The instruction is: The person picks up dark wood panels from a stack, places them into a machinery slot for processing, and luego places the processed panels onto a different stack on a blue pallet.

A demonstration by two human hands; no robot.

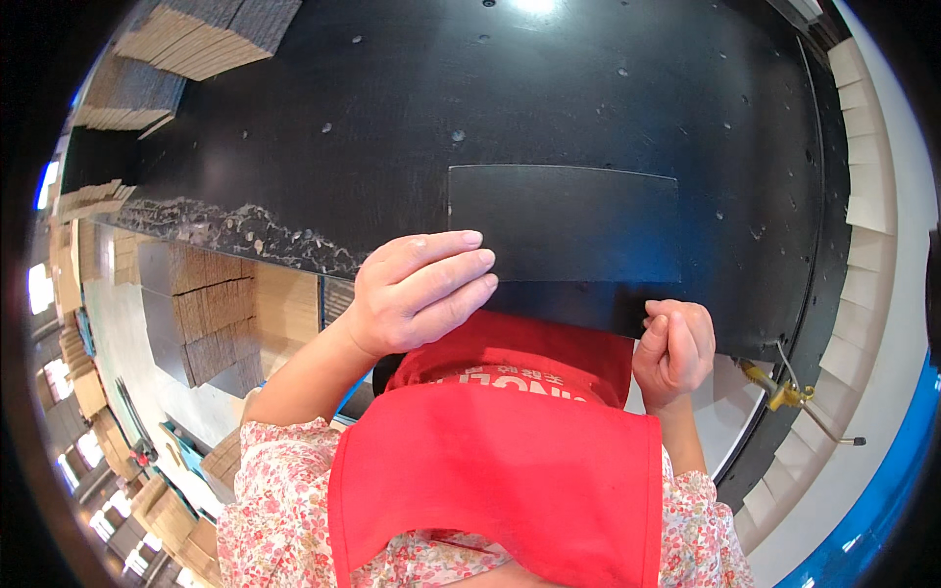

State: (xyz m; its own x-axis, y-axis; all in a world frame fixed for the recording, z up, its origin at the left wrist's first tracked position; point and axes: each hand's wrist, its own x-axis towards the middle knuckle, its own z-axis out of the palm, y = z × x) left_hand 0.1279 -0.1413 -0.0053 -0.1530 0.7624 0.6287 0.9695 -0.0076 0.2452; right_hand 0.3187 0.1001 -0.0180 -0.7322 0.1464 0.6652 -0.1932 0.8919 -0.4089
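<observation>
A thin dark rectangular sheet [564, 223] lies flat on the black tabletop [392, 108], close to its front edge. My left hand [421, 289] rests over the sheet's near left corner. Its fingers are stretched out together, the tips on or just above the sheet, and the thumb is hidden below. Just past the sheet's near right corner, at the table edge, is my right hand [676, 348]. Its fingers curl in against the thumb, and whatever they may hold cannot be made out.
Stacks of board pieces [201, 39] stand at the far left of the table. More stacks [211, 314] are below on the left. A yellow-handled metal tool [789, 395] sits at the right edge, beside a row of white overlapping pieces [867, 216].
</observation>
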